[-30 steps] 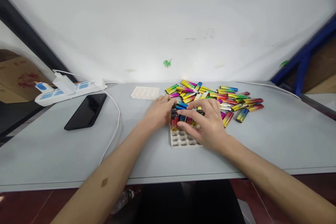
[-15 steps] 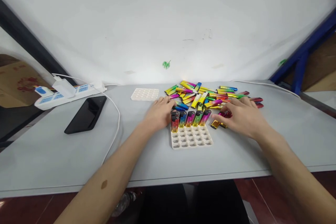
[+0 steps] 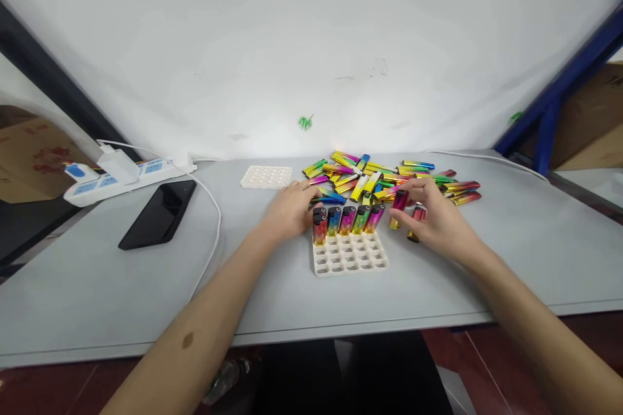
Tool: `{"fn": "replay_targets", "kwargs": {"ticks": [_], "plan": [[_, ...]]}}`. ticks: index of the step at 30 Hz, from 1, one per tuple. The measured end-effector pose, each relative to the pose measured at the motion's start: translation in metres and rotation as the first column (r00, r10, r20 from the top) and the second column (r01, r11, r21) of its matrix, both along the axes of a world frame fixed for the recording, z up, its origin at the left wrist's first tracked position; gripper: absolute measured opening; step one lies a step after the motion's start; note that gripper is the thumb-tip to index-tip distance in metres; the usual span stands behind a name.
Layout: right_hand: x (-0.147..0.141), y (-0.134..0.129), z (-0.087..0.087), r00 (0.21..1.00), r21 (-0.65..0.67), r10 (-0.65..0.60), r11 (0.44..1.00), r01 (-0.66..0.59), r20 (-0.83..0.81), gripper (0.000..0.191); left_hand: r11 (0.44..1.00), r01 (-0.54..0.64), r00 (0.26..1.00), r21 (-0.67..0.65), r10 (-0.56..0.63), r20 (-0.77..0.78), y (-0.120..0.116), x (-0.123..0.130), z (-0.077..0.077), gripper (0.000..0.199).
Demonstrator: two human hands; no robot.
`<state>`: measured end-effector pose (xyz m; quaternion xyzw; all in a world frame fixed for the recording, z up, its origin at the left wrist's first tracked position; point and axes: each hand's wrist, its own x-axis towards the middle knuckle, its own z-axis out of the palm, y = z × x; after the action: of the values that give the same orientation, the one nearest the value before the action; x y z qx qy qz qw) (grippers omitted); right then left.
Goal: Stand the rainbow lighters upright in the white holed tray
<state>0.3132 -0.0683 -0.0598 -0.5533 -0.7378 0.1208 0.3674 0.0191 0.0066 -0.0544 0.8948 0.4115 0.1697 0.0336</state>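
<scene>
A white tray [image 3: 351, 260] with rows of holes lies on the table. Several shiny lighters [image 3: 346, 220] with black tops stand along its back row, with a red lighter [image 3: 320, 232] in front at the left. My left hand [image 3: 291, 211] rests loosely bent beside the tray's back left corner, its fingertips partly hidden by the lighters. Right of the tray, my right hand [image 3: 433, 219] is closed on a pink and gold lighter [image 3: 398, 211], held upright between thumb and fingers. Under that palm is another red and gold lighter [image 3: 416, 224], partly covered.
Behind the hands, a heap of metallic coloured lighters [image 3: 363, 172] spreads near the wall. A second white tray [image 3: 266, 176] lies at the back. To the left are a black phone [image 3: 158, 214], a white cable [image 3: 217, 233] and a power strip [image 3: 92, 189].
My right hand has raised the pink and gold lighter from lying to upright. The left hand stays by the tray. The whole view has shifted slightly.
</scene>
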Motion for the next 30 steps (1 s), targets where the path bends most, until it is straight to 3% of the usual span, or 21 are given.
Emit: {"fn": "replay_targets", "kwargs": {"ticks": [3,5,8,12,16,18,23,26,30], "plan": [[-0.007,0.005,-0.002,0.971,0.018,0.09,0.996,-0.088,-0.221,0.043,0.999,0.032,0.996,-0.036,-0.029,0.08,0.001,0.0,0.003,0.016],[-0.011,0.013,-0.002,0.961,0.064,0.09,0.995,-0.076,-0.262,0.048,0.996,0.028,0.987,-0.084,-0.014,0.158,0.001,0.001,0.004,0.017],[-0.019,0.033,0.002,0.981,0.161,0.013,0.987,0.019,-0.194,0.055,0.987,-0.033,0.968,-0.159,0.072,0.241,0.0,0.004,0.006,0.017],[-0.028,0.054,0.008,0.98,0.27,-0.18,0.943,0.197,-0.088,0.047,0.966,-0.091,0.928,-0.24,0.17,0.33,-0.002,0.005,0.008,0.019],[-0.025,0.054,0.008,0.984,0.318,-0.177,0.934,0.161,0.021,0.044,0.947,-0.101,0.87,-0.306,0.233,0.435,-0.003,0.005,0.009,0.016],[-0.019,0.049,0.008,0.989,0.274,-0.146,0.952,0.137,0.013,0.046,0.938,-0.088,0.838,-0.334,0.251,0.485,-0.002,0.006,0.007,0.016],[-0.014,0.036,0.012,0.972,0.111,-0.215,0.968,0.224,-0.092,0.045,0.928,-0.043,0.776,-0.37,0.264,0.573,0.001,0.008,0.004,0.031],[-0.019,0.034,0.013,0.958,-0.017,-0.208,0.978,0.209,-0.198,0.06,0.918,-0.047,0.784,-0.393,0.278,0.555,0.0,0.008,0.004,0.035],[-0.021,0.035,0.011,0.926,-0.167,-0.16,0.98,0.108,-0.341,0.059,0.93,-0.04,0.805,-0.366,0.247,0.539,0.0,0.007,0.002,0.035]]}}
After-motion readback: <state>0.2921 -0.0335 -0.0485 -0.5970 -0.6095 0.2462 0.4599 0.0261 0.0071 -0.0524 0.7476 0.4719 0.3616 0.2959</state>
